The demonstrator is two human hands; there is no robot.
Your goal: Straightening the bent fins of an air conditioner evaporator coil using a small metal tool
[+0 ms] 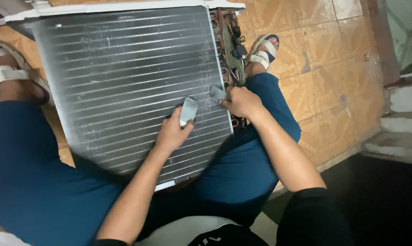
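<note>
A finned metal coil panel (124, 82) of an air-conditioning unit lies flat between the seated person's legs, its white frame edge (124, 6) at the far side. The fins are grey, with pale scuffed patches across the surface. Along the panel's right edge runs a column of copper tube bends (228, 41), partly dirty and with dark fittings among them.

The left hand (172, 134) rests on the near right part of the fins, fingers closed around a small flat grey tool (188, 110), which stands tilted with its far end against the fins. The right hand (242, 102) sits at the panel's right edge, just beside the left hand, fingers clenched on a second small grey piece (217, 94) that touches the fins near the edge. What kind of tools these are cannot be told.

The person wears blue trousers (28, 182) and grey-strapped sandals; the right foot (262, 52) is beside the tube bends, the left foot (8, 73) at the far left. The floor is of orange patterned tiles (324, 54). A worn concrete step (404, 123) lies at the right.
</note>
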